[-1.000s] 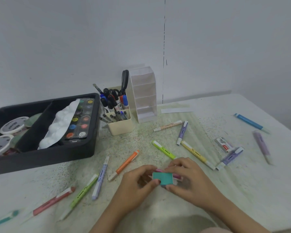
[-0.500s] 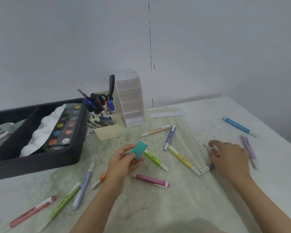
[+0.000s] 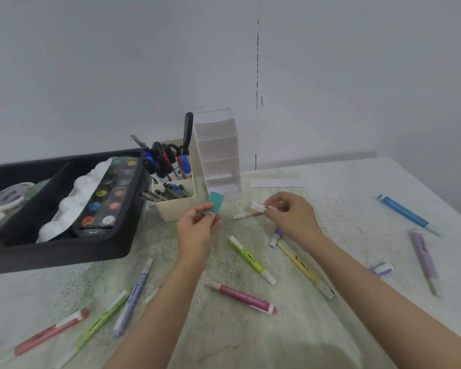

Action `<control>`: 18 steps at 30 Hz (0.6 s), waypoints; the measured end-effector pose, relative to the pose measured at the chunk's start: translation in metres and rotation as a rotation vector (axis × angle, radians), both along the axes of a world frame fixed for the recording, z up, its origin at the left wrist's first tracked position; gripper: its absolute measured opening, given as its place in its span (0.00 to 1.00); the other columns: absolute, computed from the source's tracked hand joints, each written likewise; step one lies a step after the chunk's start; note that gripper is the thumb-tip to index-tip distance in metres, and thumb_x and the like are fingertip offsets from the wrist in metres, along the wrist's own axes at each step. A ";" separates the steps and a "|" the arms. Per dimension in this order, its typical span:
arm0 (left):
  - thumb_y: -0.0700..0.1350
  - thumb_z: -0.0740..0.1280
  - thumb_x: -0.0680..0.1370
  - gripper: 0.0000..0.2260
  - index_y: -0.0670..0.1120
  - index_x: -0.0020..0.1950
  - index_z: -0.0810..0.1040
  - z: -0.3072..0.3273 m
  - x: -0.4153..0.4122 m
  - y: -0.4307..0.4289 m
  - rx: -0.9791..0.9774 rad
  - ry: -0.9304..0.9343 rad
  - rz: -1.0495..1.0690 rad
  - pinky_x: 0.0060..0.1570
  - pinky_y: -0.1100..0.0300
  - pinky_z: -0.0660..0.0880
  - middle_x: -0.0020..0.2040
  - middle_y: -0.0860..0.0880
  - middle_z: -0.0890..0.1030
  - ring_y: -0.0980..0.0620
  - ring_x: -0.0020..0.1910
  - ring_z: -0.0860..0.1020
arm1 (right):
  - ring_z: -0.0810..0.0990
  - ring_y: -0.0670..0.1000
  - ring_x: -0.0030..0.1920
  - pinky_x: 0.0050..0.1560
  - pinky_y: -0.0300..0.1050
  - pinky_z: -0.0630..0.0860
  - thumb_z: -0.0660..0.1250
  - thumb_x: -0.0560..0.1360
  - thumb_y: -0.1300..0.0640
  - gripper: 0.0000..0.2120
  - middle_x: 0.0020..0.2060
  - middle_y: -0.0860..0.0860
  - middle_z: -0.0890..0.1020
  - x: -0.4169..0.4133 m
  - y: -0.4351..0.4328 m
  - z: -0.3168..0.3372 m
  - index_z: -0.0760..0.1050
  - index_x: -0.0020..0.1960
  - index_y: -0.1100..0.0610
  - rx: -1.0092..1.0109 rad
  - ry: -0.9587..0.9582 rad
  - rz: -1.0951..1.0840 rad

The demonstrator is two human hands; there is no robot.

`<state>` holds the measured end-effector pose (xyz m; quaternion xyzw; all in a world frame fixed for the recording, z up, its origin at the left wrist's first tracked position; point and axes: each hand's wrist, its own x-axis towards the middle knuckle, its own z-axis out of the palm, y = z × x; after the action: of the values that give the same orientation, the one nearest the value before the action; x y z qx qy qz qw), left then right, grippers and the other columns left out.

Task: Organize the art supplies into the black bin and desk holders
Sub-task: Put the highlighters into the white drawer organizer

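My left hand [image 3: 197, 230] pinches a teal eraser [image 3: 215, 202] just in front of the cream pen holder [image 3: 179, 206], which is packed with markers and scissors. My right hand [image 3: 290, 217] holds a small white eraser with red print [image 3: 258, 207] in its fingertips, in front of the clear tiered holder [image 3: 218, 153]. The black bin [image 3: 64, 246] at the left holds a paint palette, a white tray and paint jars. Several highlighters lie loose on the table, among them a green one [image 3: 250, 259], a yellow one [image 3: 304, 267] and a pink one [image 3: 242, 296].
A blue marker [image 3: 405, 213] and a lilac one [image 3: 423, 258] lie at the right, near the table's edge. More pens [image 3: 133, 296] lie at the front left. A strip of white paper [image 3: 277, 183] lies beside the clear holder. A wall stands close behind.
My left hand has carried the teal eraser forward towards the cream holder. My right hand picked the white eraser up from the right and brought it in towards the clear holder.
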<state>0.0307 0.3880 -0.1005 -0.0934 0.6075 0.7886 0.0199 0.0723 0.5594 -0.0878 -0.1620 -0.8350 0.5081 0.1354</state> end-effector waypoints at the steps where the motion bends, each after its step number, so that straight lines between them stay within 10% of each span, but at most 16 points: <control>1: 0.30 0.62 0.77 0.11 0.45 0.44 0.78 -0.002 -0.003 0.003 0.000 -0.008 0.001 0.36 0.68 0.78 0.46 0.43 0.79 0.51 0.41 0.80 | 0.75 0.45 0.31 0.25 0.27 0.67 0.68 0.71 0.62 0.04 0.36 0.47 0.78 -0.013 -0.006 -0.001 0.79 0.43 0.54 -0.004 -0.010 0.012; 18: 0.32 0.65 0.76 0.10 0.44 0.52 0.79 -0.019 -0.035 0.010 -0.095 -0.012 -0.058 0.43 0.65 0.79 0.48 0.44 0.79 0.50 0.47 0.80 | 0.76 0.54 0.44 0.46 0.43 0.70 0.65 0.77 0.56 0.13 0.47 0.54 0.73 -0.076 -0.040 -0.032 0.78 0.59 0.61 0.461 0.086 0.126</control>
<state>-0.0047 0.3983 -0.1193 -0.0816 0.6464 0.7575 0.0419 -0.0037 0.5193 -0.1193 -0.0525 -0.9308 0.3181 0.1724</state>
